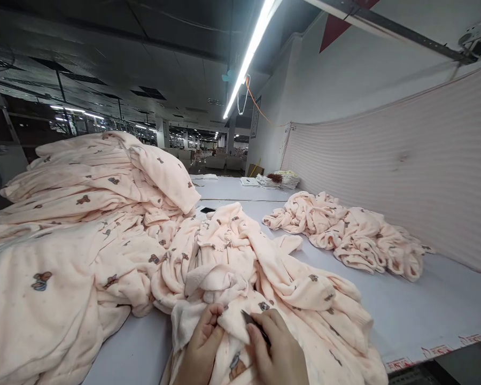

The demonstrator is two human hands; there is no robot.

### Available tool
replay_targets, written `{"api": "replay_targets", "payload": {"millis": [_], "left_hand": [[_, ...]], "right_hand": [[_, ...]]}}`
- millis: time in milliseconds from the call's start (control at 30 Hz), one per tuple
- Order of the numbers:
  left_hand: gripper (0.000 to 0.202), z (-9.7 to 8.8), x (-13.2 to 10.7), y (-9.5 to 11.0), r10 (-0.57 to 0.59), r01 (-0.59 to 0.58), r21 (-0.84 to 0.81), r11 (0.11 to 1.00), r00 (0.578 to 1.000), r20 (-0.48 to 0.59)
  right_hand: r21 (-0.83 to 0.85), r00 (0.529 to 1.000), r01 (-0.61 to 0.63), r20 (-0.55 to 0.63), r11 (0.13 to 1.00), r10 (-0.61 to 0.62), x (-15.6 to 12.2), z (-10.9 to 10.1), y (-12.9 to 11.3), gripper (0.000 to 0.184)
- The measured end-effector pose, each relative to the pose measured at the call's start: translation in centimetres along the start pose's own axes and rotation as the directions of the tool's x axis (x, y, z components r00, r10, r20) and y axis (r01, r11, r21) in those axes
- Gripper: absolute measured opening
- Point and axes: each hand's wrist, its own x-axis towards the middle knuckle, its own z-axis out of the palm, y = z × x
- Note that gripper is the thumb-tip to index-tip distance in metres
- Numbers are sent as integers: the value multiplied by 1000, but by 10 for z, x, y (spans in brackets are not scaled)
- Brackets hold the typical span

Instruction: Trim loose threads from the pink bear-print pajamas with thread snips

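Note:
A pale pink fleece garment (280,267) with small bear prints lies rumpled on the table in front of me. My left hand (202,342) is closed, pinching an edge of this garment between thumb and fingers. Close by on the right, my right hand (278,347) is wrapped around small dark thread snips (246,317). Their pointed tip shows just past the fingers, against the fleece between both hands; most of the tool is hidden in the palm.
A tall heap of the same pink fleece (104,214) rises on the left. More bundled pink garments (353,230) lie along the right, beside a striped cloth screen (404,166). Folded white stacks (286,179) and a dark phone-like object (207,210) are farther back on the white table (409,305).

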Motion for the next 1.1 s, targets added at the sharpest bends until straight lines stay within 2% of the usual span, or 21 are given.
{"api": "replay_targets", "payload": {"millis": [100,167,233,300,333,367,433,500,533,633,700,767,867,1000,1100], "left_hand": [[27,3,0,-4,76,-72,99,992,996,-36],[33,11,-1,1,180,-157,265,951,981,-67],[33,20,-2,13,302,-255,481,839,953,-22],[25,30,1,28,328,-317,601,734,940,95],[22,34,3,35,281,-302,587,751,951,130],[23,38,5,41,193,-237,522,820,972,138],[27,42,11,49,-61,21,271,962,988,141],[28,44,16,53,-241,242,12,970,957,160],[27,44,17,54,-277,292,-71,954,946,168],[29,42,18,53,-291,322,-170,931,939,182],[31,41,16,52,-295,329,-168,929,934,201],[27,41,15,51,-281,318,-157,935,935,219],[20,41,14,49,-256,299,-176,938,939,229],[23,41,14,50,-280,337,-202,920,923,265],[23,43,17,52,-295,345,-193,919,924,244]], "right_hand": [[-11,999,-19,-44,1000,18,-2,8,5,28],[-53,996,-47,-77,997,43,-1,10,7,27],[-28,987,-100,-131,995,96,4,8,8,22],[48,971,-151,-183,987,157,14,5,7,14],[70,965,-166,-197,984,176,20,2,7,9],[71,962,-175,-198,982,186,26,0,6,6],[33,969,-183,-162,982,186,38,-4,5,8],[6,981,-179,-74,984,179,45,-8,5,10],[16,985,-172,-23,985,172,46,-10,5,11],[146,995,-87,58,985,79,39,-16,6,3],[199,999,-8,37,980,0,31,-19,5,16],[158,999,41,0,987,-41,26,-22,2,21],[89,1000,30,-7,996,-29,26,-28,-5,19],[118,997,-53,54,992,47,29,-34,-4,18],[60,999,-30,43,998,27,27,-32,3,18]]}}
